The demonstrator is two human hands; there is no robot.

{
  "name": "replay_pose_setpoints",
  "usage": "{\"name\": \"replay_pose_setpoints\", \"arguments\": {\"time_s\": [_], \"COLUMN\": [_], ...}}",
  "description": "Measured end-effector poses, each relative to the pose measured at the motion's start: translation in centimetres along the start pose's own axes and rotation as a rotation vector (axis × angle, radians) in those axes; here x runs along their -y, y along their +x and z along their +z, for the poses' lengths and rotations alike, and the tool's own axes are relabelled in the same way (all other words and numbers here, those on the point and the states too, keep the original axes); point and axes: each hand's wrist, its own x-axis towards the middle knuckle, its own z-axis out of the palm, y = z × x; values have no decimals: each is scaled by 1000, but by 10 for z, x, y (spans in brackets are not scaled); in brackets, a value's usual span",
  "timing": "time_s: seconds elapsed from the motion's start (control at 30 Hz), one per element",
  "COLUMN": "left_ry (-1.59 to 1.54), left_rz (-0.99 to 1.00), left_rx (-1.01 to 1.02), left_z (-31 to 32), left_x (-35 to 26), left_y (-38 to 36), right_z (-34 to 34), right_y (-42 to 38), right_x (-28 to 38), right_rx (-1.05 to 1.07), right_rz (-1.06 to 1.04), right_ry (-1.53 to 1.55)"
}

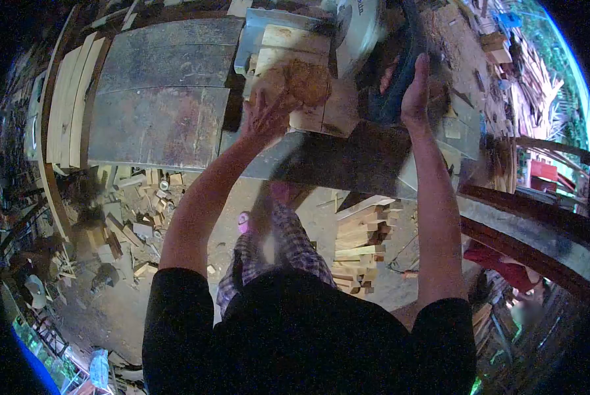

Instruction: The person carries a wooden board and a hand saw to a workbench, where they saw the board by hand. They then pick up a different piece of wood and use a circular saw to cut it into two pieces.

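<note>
My left hand [266, 120] is at the near left side of pale wooden blocks [295, 47], its fingers spread over the wood and partly blurred. A rough brown patch [310, 82] shows on the wood beside those fingers. My right hand [415, 95] is closed round the dark handle of a power saw [359, 33]; its thumb points away from me and fingertips show on the handle's inner side. The saw's pale blade guard stands just right of the blocks. Another pale piece [340, 108] lies below the guard, near the bench edge. The blade itself is hidden.
A worn dark bench top [156, 92] extends left, with long planks [76, 102] at its far end. Below the bench, cut wood pieces [361, 243] are stacked right of my legs, and offcuts [143, 197] litter the floor at left. A metal-topped beam [525, 237] stands at right.
</note>
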Motion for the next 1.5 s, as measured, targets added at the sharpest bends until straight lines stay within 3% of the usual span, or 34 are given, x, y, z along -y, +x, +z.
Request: {"name": "replay_pose_setpoints", "arguments": {"time_s": [0.13, 0.2, 0.33, 0.43, 0.53, 0.67, 0.73, 0.8, 0.83, 0.9, 1.0, 1.27, 1.5], "left_ry": [24, 36, -2, -23, -29, -28, 36, 38, 39, 30, 1, 49, 65], "left_rz": [10, 12, 12, 8, 24, -5, 117, 67, 19, 17, 30, 48, 115], "left_rx": [-14, 11, 12, -61, -12, -1, -178, -58, 59, 46, 14, -29, -258], "left_z": [14, 8, 3, 7, 2, 14, 26, 6, -2, 1, 4, 25, 53], "left_x": [8, 6, 5, 6, 7, 11, 17, 9, 5, 5, 7, 13, 22], "left_y": [-1, 0, -1, -2, -3, 0, -4, 0, 2, 3, 1, 0, -4], "right_z": [-7, -7, -4, -13, -24, -38, -31, 20, 21, 20, -36, 12, 21], "right_y": [4, 10, 7, 9, 14, 13, 7, -17, -18, -20, 9, -19, -20], "right_x": [-15, -21, -25, -34, -49, -68, -67, -33, -35, -43, -92, -64, -52], "right_rx": [-10, -110, -141, -154, -166, -267, -291, -19, -17, -60, -102, -71, -51], "right_rz": [26, -148, -156, -153, -199, 198, 300, -112, -109, -140, -206, -161, -197], "right_ry": [38, -129, -73, -218, -308, 348, 512, 11, 13, -33, -192, -14, -124]}}
